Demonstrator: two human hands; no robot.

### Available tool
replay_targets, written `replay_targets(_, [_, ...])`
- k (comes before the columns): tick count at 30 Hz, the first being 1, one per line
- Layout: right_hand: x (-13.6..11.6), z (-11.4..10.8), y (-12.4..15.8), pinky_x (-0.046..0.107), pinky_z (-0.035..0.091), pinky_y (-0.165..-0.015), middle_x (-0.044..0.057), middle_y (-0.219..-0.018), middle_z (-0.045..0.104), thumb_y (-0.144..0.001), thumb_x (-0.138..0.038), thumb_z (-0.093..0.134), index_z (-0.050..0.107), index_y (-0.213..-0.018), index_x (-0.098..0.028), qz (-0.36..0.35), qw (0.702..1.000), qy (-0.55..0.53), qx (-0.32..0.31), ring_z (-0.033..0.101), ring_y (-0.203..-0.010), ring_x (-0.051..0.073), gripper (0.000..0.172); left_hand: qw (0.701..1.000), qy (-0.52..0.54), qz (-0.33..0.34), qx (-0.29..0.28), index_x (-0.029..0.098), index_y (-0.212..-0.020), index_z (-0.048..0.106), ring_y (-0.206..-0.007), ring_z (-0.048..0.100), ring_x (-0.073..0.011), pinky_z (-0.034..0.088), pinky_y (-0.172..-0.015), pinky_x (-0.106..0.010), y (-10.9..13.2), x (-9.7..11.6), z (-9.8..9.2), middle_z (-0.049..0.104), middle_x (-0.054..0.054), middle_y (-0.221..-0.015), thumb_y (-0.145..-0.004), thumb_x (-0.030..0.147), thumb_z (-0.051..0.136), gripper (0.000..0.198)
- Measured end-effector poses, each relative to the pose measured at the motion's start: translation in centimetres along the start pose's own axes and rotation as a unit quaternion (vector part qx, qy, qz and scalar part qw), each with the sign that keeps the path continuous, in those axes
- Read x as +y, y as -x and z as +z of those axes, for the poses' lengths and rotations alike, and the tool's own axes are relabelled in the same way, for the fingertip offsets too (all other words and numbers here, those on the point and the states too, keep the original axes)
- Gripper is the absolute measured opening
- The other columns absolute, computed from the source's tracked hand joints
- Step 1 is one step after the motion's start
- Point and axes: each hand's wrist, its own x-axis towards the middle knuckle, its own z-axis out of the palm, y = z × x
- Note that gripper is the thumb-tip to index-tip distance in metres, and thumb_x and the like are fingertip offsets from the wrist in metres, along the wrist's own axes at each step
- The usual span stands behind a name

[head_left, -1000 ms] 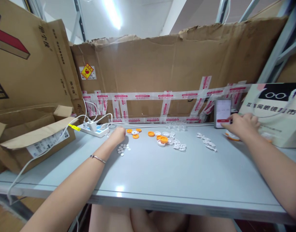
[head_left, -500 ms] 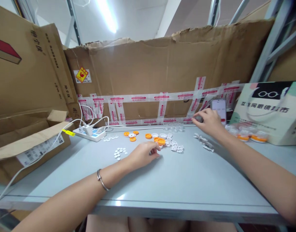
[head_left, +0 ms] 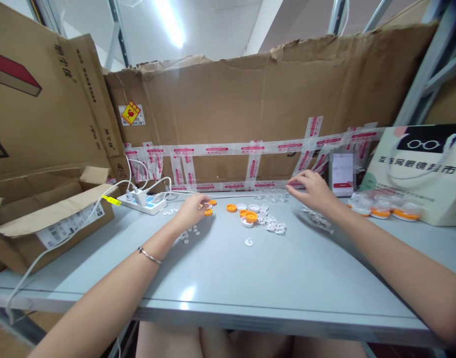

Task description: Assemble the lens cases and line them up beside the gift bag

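My left hand [head_left: 192,211] reaches over the orange and white round pieces [head_left: 208,212] at the left, its fingertips among them; whether it grips one is hidden. Beside its wrist lie small white discs [head_left: 186,240]. My right hand [head_left: 310,188] hovers above the table with fingers apart and nothing in them, near the clear cups [head_left: 280,196] and over white lattice parts [head_left: 319,220]. Between the hands are orange rings [head_left: 251,217], white rings and more white lattice parts [head_left: 276,226]. A single white disc with a small knob [head_left: 249,242] lies in front of them.
A power strip [head_left: 148,204] with white cables and an open cardboard box [head_left: 64,219] stand at the left. At the right are a phone [head_left: 342,174], capped clear containers [head_left: 380,206] and a paper bag [head_left: 429,174]. Tall cardboard [head_left: 220,109] closes off the back.
My left hand has moved left from the middle rings to the left group, and a white disc now shows where it was. My right hand has shifted slightly left, its fingers more spread.
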Motion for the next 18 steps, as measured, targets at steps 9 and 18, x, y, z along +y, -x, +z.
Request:
replay_targets(9, [-0.7, -0.5, -0.1, 0.040, 0.044, -0.078, 0.008, -0.083, 0.056, -0.076, -0.036, 0.048, 0.062, -0.076, -0.020, -0.028, 0.998, -0.054, -0.018, 0.054, -0.082, 0.024, 0.022, 0.996, -0.074, -0.041, -0.029, 0.016, -0.080, 0.064, -0.084, 0.059, -0.0211, 0.044, -0.075, -0.030, -0.5, -2.4, 1.7, 0.065, -0.008, -0.088, -0.075, 0.016, 0.051, 0.013])
replay_targets(18, [-1.1, -0.5, -0.1, 0.039, 0.045, -0.076, 0.007, -0.080, 0.056, -0.076, -0.037, 0.048, 0.061, -0.073, -0.021, -0.026, 0.996, -0.080, -0.017, 0.055, -0.080, 0.023, 0.022, 0.995, -0.083, -0.045, -0.015, 0.016, -0.070, 0.059, -0.079, 0.057, -0.0193, 0.041, -0.070, -0.027, -0.7, -2.6, 1.8, 0.063, -0.007, -0.080, -0.071, 0.008, 0.050, 0.012])
